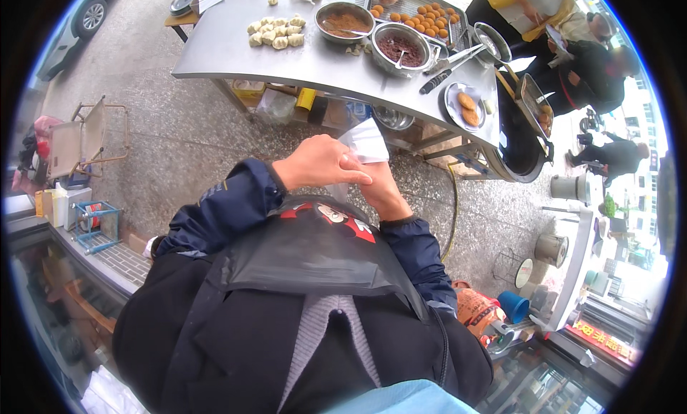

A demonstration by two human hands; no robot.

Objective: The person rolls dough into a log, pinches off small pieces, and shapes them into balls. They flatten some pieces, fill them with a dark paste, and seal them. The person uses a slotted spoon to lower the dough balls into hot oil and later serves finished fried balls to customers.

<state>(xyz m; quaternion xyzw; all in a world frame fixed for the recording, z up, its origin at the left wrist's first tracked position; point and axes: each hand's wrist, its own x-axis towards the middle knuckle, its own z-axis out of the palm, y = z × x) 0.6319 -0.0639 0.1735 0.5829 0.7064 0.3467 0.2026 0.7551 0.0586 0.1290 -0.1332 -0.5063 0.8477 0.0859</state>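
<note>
My left hand (313, 162) reaches across in front of my apron (306, 253), its thumb lying over the base of my right hand (382, 187). A thin white sheet (367, 141), paper or plastic, covers the fingers of my right hand. The curled fingers of my left hand are at the sheet's near edge and grip there. What my right fingers do beneath it is hidden. Both hands are in the air, short of the near edge of a steel table (241, 60). Some translucent film (338, 191) hangs below my hands.
On the table are pale dough pieces (276, 32), a bowl of brown filling (343, 22), a bowl of dark red filling (398, 46), tongs (451, 70), a tray of round balls (429, 19) and a plate with flat cakes (448, 111). A black pan (518, 156) adjoins at right. People (585, 76) stand beyond.
</note>
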